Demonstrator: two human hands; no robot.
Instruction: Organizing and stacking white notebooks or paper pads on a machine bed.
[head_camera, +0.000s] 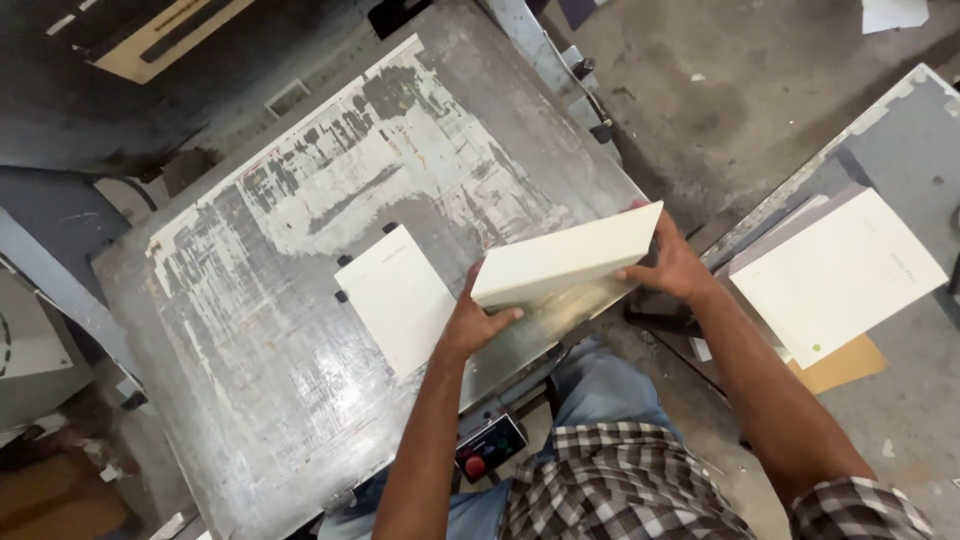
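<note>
person: checked shirt sleeve (860, 505) and blue jeans (600, 385) at bottom edge, standing against the near side of the metal table (250, 380)
control box: small dark box with a red button (490, 447) fixed under the table's near edge, just beside the jeans
left hand: left hand (472, 322) closed around the near-left end of the paper stack, thumb on top, fingers curled under; grip looks firm, likely to carry the weight at that end
right hand: right hand (672, 268) clamped on the far-right end of the same stack, fingers spread along the edge, probably to keep the sheets squared
paper stack: thick cream paper stack (565, 262) held between both hands, tilted, above the table's near-right edge; cannot tell if its low edge touches the metal
single sheet: white card sheet (398, 297) lying flat on the table, just left of the left hand, set against small black stops (341, 296) at its corners, apparently for register
table surface: worn grey plate, patchy white residue (400, 150) across the far half
side pile: pile of white sheets (840, 275) on a grey side bench (915, 140) to the right, well apart from the held stack, brown board (845, 368) sticking out beneath
floor: dusty concrete (720, 100) between table and bench
far left: dark machine parts, tan panel (160, 40) at the top corner
</note>
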